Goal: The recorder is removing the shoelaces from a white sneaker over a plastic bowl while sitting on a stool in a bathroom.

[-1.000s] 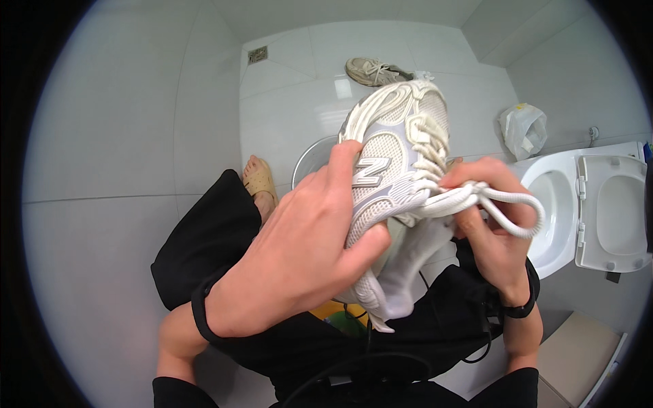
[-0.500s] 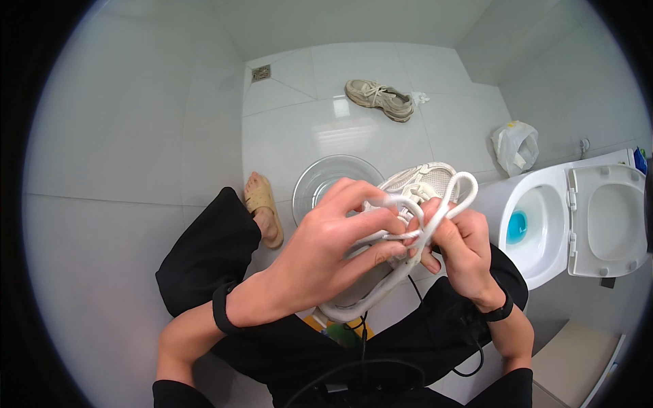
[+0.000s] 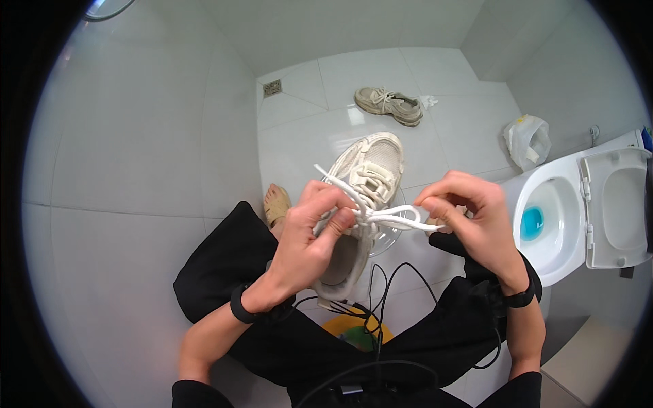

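A white sneaker [image 3: 381,155] is up between my hands, toe pointing away, its opening toward me. White shoelaces [image 3: 400,219] cross at a knot over the tongue. My left hand [image 3: 309,238] is closed beside the knot, thumb and fingers pinching lace against the shoe's left side; one lace end sticks up past its fingers. To the right, my right hand [image 3: 479,217] pinches the laces, drawn out sideways from the knot with a loop showing. Below the sneaker, a clear glass-like basin [image 3: 389,241] is mostly hidden.
A second, dirtier sneaker [image 3: 389,105] lies on the tiled floor ahead, near a floor drain [image 3: 272,88]. At right stand a toilet [image 3: 537,262] with its lid up and a white bag-lined bin [image 3: 527,141]. Black cables [image 3: 381,299] hang between my knees, above a yellow stool-like surface [image 3: 388,334].
My hands have moved apart, the right one pulling lace out to the right. The sneaker has turned, its toe now pointing away and more of its upper showing.
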